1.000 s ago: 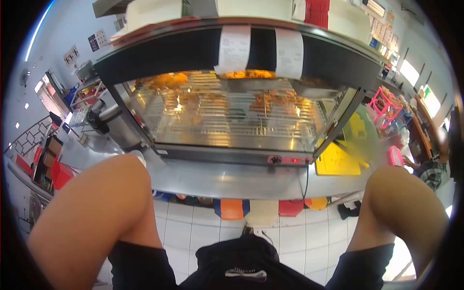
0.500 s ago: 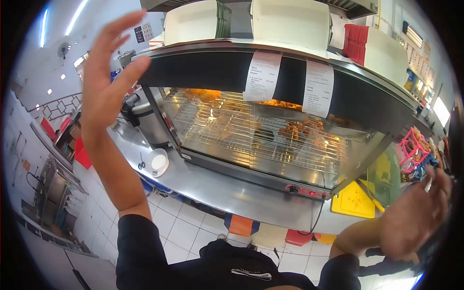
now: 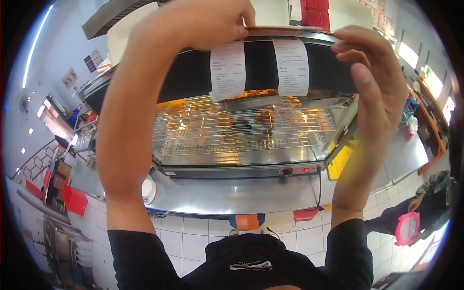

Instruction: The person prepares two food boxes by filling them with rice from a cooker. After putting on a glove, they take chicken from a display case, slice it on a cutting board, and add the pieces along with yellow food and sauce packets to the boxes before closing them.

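My left hand [image 3: 212,21] reaches across the top of a glass-fronted food warmer [image 3: 263,67]. Its fingers close on the left end of a thin, flat, brown-edged piece [image 3: 285,32] seen edge-on along the top. By that piece's right end is my right hand [image 3: 374,72], fingers bent and thumb apart. Two printed order slips, a left slip [image 3: 228,70] and a right slip [image 3: 292,67], hang on the warmer's black front panel. Fried food [image 3: 251,93] sits in trays and on wire racks [image 3: 193,145] behind the glass.
White cartons [image 3: 268,13] and a red stack [image 3: 315,14] stand on the warmer. Below lies a steel counter [image 3: 232,193] with a white round dish [image 3: 148,189] and a yellow cutting board [image 3: 340,162]. At right, a person [image 3: 411,212] holds a pink-rimmed item [image 3: 407,228].
Both hands have come inward from the sides to the warmer's top edge, the left taking hold of the flat piece. The view has shifted, and a person with a pink-rimmed item now shows at right.
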`<state>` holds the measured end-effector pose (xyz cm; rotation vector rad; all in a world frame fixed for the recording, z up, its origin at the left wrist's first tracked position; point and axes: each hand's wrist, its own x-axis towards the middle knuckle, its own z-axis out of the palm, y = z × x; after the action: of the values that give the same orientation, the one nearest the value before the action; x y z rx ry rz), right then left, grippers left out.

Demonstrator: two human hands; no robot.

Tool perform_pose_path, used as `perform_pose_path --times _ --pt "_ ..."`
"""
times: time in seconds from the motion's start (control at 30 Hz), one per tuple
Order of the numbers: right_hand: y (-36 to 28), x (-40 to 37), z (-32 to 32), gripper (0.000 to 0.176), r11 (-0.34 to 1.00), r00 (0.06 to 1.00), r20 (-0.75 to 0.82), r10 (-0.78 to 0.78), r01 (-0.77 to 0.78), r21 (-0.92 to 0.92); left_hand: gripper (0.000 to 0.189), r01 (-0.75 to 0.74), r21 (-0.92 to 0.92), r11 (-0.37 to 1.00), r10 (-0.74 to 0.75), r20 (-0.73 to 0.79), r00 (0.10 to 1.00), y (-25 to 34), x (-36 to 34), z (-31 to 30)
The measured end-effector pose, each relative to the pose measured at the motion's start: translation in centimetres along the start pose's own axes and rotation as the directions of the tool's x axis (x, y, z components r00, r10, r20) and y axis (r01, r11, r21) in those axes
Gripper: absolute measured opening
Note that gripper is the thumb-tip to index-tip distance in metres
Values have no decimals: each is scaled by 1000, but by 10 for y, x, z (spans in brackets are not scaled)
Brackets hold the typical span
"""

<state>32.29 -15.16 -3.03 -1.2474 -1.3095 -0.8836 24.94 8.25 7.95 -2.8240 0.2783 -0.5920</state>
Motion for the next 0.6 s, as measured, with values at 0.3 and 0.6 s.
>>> perform_pose_path --times 0.3,0.6 --pt "-27 56 40 33 951 878 475 -59 195 -241 34 -6 -275 961 71 226 971 -22 6 -28" --pt "9 68 82 22 673 721 603 343 259 -693 25 -276 -182 944 168 -453 876 -25 -8 -9"
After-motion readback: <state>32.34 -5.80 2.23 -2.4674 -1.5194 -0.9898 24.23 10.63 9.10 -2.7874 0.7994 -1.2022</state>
